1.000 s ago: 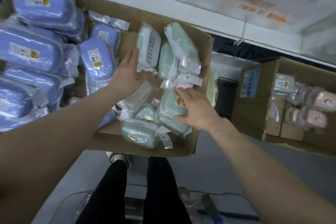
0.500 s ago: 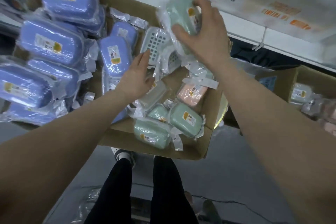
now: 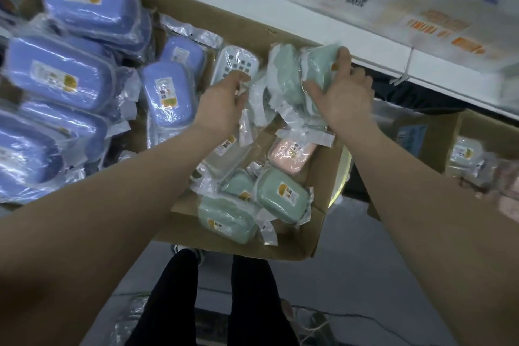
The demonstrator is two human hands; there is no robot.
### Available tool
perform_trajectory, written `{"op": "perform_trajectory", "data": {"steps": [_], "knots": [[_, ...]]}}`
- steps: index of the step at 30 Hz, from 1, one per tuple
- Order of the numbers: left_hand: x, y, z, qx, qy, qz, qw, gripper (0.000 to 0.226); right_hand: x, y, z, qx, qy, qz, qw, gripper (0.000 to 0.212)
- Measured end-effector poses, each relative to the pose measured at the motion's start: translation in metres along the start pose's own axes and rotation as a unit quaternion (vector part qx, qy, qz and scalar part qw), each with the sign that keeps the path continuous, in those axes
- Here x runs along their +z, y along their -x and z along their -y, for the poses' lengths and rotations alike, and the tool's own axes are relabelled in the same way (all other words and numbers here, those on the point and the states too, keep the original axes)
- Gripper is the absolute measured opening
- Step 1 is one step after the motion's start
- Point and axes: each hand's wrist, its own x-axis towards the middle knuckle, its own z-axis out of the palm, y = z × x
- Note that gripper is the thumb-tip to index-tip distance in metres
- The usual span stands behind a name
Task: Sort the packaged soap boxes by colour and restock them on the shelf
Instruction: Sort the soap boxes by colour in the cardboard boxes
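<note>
Right now my right hand [image 3: 341,104] is curled around a wrapped green soap box [image 3: 317,67], holding it at the back right corner of the cardboard carton [image 3: 317,222], near the white shelf edge [image 3: 252,17]. My left hand [image 3: 222,104] has its fingers bent against the white slotted soap box [image 3: 236,63]; the blur keeps me from telling whether they pinch its wrapper. Blue soap boxes [image 3: 168,90] are stacked to the left, and a pink soap box [image 3: 290,153] lies in the carton.

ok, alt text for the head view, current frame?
A person's right hand grips a plastic-wrapped green soap box at the far end of an open cardboard box, while the left hand touches a white slotted pack beside it. More green boxes and one pink box lie nearer; purple boxes are piled at left.
</note>
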Motion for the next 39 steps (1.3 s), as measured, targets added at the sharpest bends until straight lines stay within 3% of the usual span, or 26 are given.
{"op": "perform_trajectory", "data": {"steps": [2,5,6,8,10,12,14,16,18,21,25,30,33,36,39], "knots": [[-0.007,0.006,0.002,-0.004,0.017,-0.021,1.000,0.022,-0.005,0.006,0.003,-0.018,0.011,-0.028,0.999,0.082],[-0.023,0.016,0.001,-0.021,0.033,-0.060,0.997,0.013,-0.013,0.025,0.014,-0.144,-0.056,-0.129,0.980,0.063],[-0.030,0.020,0.000,-0.033,0.037,-0.072,0.996,0.014,-0.017,0.032,0.022,-0.196,-0.101,-0.119,0.968,0.061],[-0.043,0.024,-0.005,-0.057,0.047,-0.090,0.993,0.016,-0.024,0.049,0.042,-0.263,-0.182,-0.001,0.948,0.065],[-0.056,0.024,-0.012,-0.079,0.072,-0.096,0.990,0.018,-0.029,0.063,0.062,-0.261,-0.224,0.118,0.931,0.076],[-0.066,0.021,-0.019,-0.100,0.097,-0.094,0.986,0.021,-0.030,0.067,0.080,-0.229,-0.236,0.162,0.930,0.093],[-0.074,0.019,-0.025,-0.115,0.152,-0.085,0.978,0.027,-0.030,0.064,0.090,-0.224,-0.221,0.121,0.941,0.093],[-0.079,0.018,-0.031,-0.123,0.241,-0.083,0.959,0.030,-0.034,0.058,0.095,-0.210,-0.228,0.070,0.948,0.075],[-0.081,0.018,-0.031,-0.109,0.260,-0.104,0.954,0.024,-0.038,0.044,0.097,-0.172,-0.289,0.099,0.936,0.067],[-0.078,0.022,-0.021,-0.081,0.208,-0.107,0.969,0.024,-0.040,0.009,0.097,-0.149,-0.312,0.151,0.926,0.070],[-0.057,0.030,0.020,-0.025,-0.009,-0.012,1.000,0.043,-0.027,-0.035,0.103,-0.194,-0.184,0.129,0.955,0.046],[-0.032,0.043,0.052,0.070,-0.168,0.048,0.982,0.058,0.006,-0.050,0.108,-0.213,-0.117,0.077,0.967,0.039],[-0.026,0.042,0.055,0.075,-0.230,0.067,0.968,0.061,0.007,-0.047,0.100,-0.216,-0.096,0.067,0.969,0.044],[-0.022,0.045,0.054,0.072,-0.258,0.074,0.961,0.064,-0.002,-0.022,0.085,-0.244,-0.113,-0.001,0.963,0.052],[-0.022,0.055,0.047,0.076,-0.259,0.081,0.959,0.065,-0.012,0.027,0.057,-0.266,-0.144,-0.092,0.949,0.042]]}}
